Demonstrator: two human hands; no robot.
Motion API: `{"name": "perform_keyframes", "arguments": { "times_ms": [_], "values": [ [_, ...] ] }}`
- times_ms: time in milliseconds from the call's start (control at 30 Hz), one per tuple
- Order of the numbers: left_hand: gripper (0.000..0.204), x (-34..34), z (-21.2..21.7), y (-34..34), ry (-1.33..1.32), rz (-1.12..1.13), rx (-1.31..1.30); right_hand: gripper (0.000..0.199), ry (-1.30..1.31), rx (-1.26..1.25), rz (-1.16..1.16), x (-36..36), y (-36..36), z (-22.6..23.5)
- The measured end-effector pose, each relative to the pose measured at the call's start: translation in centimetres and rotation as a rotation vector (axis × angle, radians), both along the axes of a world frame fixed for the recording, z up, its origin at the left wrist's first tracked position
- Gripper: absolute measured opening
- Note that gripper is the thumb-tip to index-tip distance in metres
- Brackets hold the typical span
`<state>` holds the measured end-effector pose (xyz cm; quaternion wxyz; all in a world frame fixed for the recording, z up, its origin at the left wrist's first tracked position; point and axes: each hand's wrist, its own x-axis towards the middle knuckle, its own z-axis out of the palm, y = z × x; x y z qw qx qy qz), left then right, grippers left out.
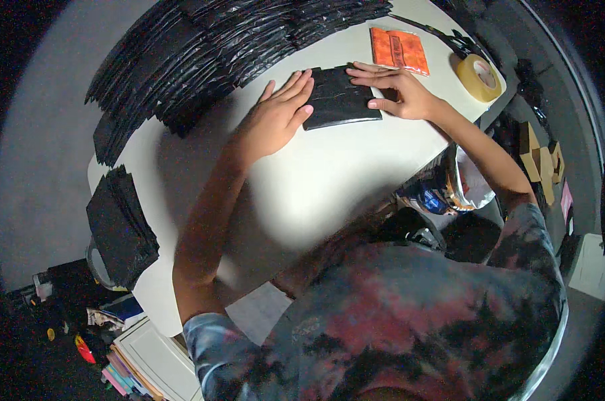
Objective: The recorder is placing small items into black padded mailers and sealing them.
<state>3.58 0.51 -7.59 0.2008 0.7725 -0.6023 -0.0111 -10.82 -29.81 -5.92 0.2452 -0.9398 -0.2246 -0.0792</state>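
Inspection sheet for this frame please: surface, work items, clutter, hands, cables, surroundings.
Surface: white table, bare in the middle.
Job's things: black plastic bag, folded flat, under both hands.
Clutter: long overlapping row of folded black bags along the far edge; smaller stack of black bags at the left end; orange packet; roll of tan tape.
Grippers: left hand flat, pressing the bag's left edge; right hand flat on its right side.
Cables: nothing seen.
Surroundings: cardboard pieces on the right, stacked books lower left, grey floor.
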Motion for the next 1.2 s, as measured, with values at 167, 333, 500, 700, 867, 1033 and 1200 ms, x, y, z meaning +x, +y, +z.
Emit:
{"name": "perform_keyframes", "arguments": {
  "times_ms": [167, 333, 500, 700, 867, 1033, 1200],
  "values": [
    [0.054, 0.2, 0.2, 1.2, 0.042, -0.007, -0.002, 0.052, 0.066, 0.053, -0.029, 0.6, 1.0, 1.5],
    [0.050, -1.1, 0.8, 5.1, -0.058, 0.119, 0.048, 0.047, 0.041, 0.034, 0.093, 3.2, 3.8, 1.7],
    [0.048, -4.4, 1.2, 13.1, -0.208, 0.275, 0.046, 0.044, 0.004, 0.079, 0.344, 6.7, 10.2, 1.3],
    [0.049, -10.3, 3.3, 21.1, -0.234, 0.498, 0.343, 0.045, -0.206, -0.053, 0.679, 9.9, 18.4, 1.2],
    [0.049, -13.7, 3.3, 23.8, -0.056, 0.753, 0.225, 0.048, -0.302, 0.034, 1.029, 12.3, 23.5, -1.1],
    [0.047, -13.6, 2.6, 23.3, 0.015, 0.787, 0.096, 0.050, -0.262, -0.018, 1.107, 13.9, 23.4, -2.6],
    [0.039, -17.2, 6.0, 22.5, 0.098, 1.042, -0.355, 0.044, -0.145, -0.079, 1.019, 12.6, 23.4, -1.8]
  ]
}}
